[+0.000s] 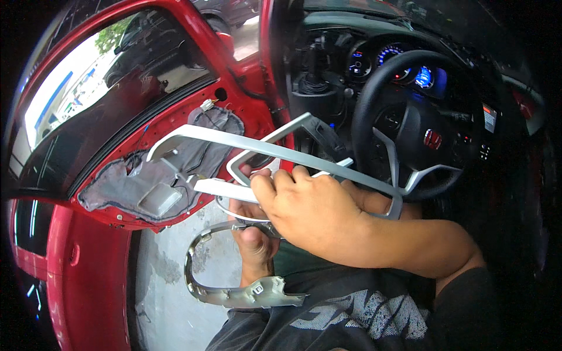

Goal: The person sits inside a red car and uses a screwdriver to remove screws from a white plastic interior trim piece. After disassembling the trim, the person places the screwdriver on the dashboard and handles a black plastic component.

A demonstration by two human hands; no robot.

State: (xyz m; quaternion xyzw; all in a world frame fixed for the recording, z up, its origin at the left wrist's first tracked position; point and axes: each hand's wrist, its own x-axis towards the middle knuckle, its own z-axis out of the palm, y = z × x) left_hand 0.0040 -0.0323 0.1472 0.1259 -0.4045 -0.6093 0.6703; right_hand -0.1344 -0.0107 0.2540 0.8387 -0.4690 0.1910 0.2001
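Several silver car trim pieces are bunched together in front of my lap. My right hand reaches across from the right, its fingers curled over the silver trim frame, which has a long bar and bent ends. Beneath it, my left hand is closed around the lower pieces, its thumb showing. A curved trim piece with clips on its back hangs at the left hand, close to my dark shirt. Another angular silver trim piece sticks up behind the long bar. The fingertips are partly hidden by the trim.
To the left, a red car door stands open, its inner panel off and a grey liner exposed. Ahead are the gear lever and stripped console. On the right is the steering wheel. Grey floor shows below the door.
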